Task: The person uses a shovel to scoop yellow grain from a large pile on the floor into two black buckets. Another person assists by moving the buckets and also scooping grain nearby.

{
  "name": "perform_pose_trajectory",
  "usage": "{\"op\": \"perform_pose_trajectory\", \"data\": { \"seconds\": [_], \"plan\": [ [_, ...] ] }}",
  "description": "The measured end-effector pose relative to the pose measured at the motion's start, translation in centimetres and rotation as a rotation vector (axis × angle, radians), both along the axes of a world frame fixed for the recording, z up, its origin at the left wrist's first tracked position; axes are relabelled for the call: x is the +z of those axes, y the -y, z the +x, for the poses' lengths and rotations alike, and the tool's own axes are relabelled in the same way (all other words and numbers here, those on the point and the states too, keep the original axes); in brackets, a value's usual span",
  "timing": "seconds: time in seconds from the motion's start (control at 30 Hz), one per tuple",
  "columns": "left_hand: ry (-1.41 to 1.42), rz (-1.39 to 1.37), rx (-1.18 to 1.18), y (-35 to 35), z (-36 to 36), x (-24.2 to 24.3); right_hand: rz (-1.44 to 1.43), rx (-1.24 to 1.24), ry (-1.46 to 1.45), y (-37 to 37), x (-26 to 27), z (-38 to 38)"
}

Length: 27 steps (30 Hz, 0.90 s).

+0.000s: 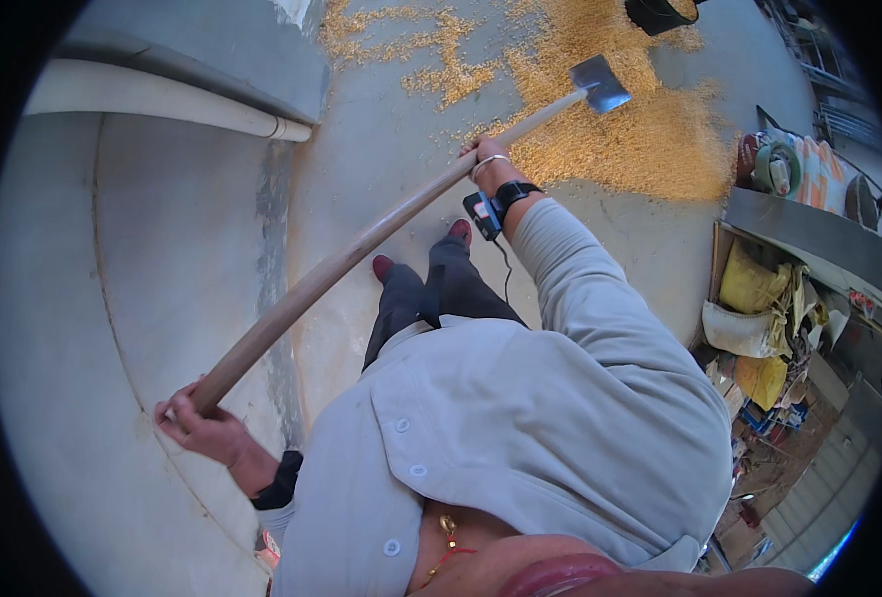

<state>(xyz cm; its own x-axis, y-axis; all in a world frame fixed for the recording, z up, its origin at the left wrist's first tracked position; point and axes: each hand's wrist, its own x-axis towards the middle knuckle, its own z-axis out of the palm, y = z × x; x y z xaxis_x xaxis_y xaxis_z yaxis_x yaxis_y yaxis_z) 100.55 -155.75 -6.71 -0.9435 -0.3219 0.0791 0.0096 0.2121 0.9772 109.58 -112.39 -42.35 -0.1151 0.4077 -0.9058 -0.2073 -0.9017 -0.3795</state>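
A long-handled shovel with a wooden handle slants across in front of me, from lower left to upper right. At the butt end of the handle, my left hand is wrapped around the wood. My right hand grips the handle farther along, towards the metal blade. The blade shows a bare, shiny face over a spread of yellow corn kernels on the floor. Whether it touches the kernels, I cannot tell. A black bucket with kernels in it is cut off by the top edge.
A wall with a white pipe runs along my left. Thinner trails of kernels lie on the concrete floor. To the right, a ledge bears bags and other items, with sacks and clutter beneath it.
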Motion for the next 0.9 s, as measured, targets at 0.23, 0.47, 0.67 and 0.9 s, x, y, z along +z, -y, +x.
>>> {"op": "perform_pose_trajectory", "data": {
  "seconds": [0.23,0.47,0.67,0.9],
  "plan": [
    [-0.171,-0.269,0.064,9.0,-4.8,8.4,-0.160,0.394,-0.089,12.4,-1.8,-3.2],
    [-0.343,-0.200,-0.176,20.1,-8.0,21.4,-0.605,0.053,-0.156,32.1,3.5,-7.7],
    [-0.287,-0.387,-0.295,15.1,-7.2,18.8,-0.491,0.161,-0.204,29.5,0.1,-6.2],
    [0.627,-0.712,-0.543,10.9,-1.3,9.0,-0.432,-0.017,-0.150,19.5,-6.5,2.0]
  ]
}}
